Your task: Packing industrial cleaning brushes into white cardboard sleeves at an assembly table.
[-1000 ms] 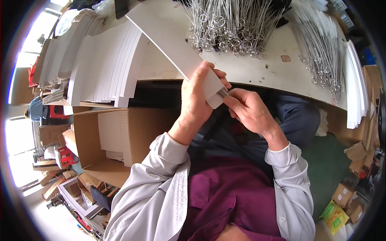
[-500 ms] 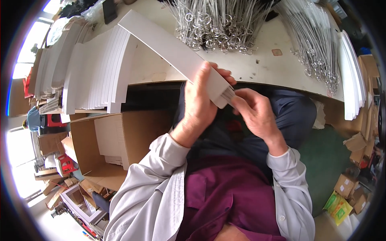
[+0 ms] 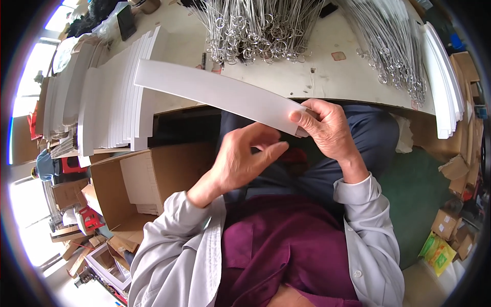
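Note:
A long, narrow white cardboard box [image 3: 220, 93] slants over the table's front edge, its far end up to the left. My right hand [image 3: 327, 128] grips the near end, thumb on top, and covers part of that end. Below and to the left of the box, my left hand [image 3: 245, 156] is off it, thumb and fingers apart with nothing in them; its fingertips are slightly blurred. On the table ahead lies a large bundle of metal skewers [image 3: 255, 36] with ring ends toward me.
A second bundle of ringed skewers [image 3: 394, 61] lies at the right, beside a stack of white boxes [image 3: 444, 84]. More white boxes [image 3: 110, 97] stand in a row at the left of the table [image 3: 286, 82]. An open brown carton [image 3: 176, 171] stands below them.
My left hand has let go of the box and drawn down. My right hand has taken hold of its near end. The box has swung to a flatter slant, its far end lower.

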`<action>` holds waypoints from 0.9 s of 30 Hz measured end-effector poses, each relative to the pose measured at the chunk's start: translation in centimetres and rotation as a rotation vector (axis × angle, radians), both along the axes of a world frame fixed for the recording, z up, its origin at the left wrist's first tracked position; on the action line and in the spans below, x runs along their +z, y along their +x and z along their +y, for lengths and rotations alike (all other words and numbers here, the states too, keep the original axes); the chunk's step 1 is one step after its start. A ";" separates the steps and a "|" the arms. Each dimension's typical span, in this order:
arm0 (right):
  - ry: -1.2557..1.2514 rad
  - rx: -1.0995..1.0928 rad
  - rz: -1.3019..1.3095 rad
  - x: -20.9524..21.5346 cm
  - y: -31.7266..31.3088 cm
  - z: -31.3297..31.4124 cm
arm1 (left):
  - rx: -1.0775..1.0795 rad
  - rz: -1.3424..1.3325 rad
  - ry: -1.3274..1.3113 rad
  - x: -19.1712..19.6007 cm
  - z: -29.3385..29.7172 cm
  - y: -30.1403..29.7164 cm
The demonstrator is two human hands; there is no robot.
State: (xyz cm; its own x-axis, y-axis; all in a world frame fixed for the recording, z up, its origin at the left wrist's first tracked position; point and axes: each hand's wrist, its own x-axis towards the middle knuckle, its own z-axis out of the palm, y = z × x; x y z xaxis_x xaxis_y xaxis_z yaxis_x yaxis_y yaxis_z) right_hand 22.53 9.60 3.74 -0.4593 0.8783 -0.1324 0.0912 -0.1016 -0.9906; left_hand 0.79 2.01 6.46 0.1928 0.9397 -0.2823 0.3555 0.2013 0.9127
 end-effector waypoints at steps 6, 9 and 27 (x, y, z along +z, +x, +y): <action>-0.118 0.123 -0.013 0.7 1.4 0.0 | -0.311 0.699 0.870 5.1 0.8 -0.7; -0.035 0.257 -0.113 1.4 0.9 0.1 | -0.436 0.787 0.741 3.1 2.9 -0.9; 0.531 -0.284 -0.123 -2.9 1.5 -2.4 | -0.220 0.669 0.254 -2.8 0.2 1.2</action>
State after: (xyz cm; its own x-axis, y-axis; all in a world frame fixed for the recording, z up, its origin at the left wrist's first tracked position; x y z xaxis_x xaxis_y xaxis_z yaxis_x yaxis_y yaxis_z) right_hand 24.08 7.19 0.87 -0.2067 0.9248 0.3193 0.2501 0.3654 -0.8966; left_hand 1.95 2.24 3.69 0.2470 0.9512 -0.1849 0.8590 -0.1266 0.4961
